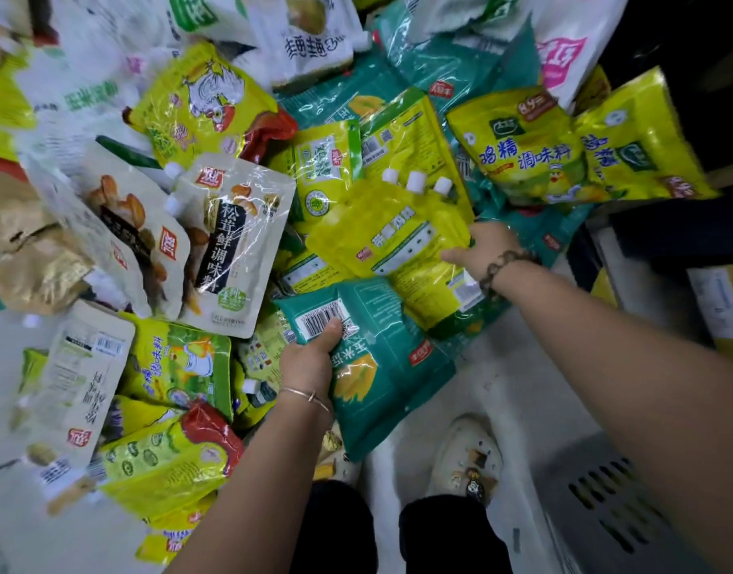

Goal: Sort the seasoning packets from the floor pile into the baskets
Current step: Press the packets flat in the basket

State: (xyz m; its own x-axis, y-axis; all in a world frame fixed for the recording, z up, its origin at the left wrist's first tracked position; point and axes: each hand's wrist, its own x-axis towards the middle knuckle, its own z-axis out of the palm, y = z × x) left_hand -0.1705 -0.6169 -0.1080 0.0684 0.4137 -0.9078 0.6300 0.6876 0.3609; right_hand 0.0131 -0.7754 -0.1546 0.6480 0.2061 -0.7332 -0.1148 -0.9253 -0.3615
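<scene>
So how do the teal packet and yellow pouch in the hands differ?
The teal packet, held by the left hand, has no spout; the yellow pouch, in the right hand, has a white cap. The teal packet shows corn, the yellow pouch only print. Both are glossy.

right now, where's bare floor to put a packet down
Bare floor shows between the teal packets the left hand holds and the grey basket, around the shoe. A second strip lies at lower left, beside the pile. Beyond the right hand gripping yellow pouches, packets overlap everywhere.
</scene>
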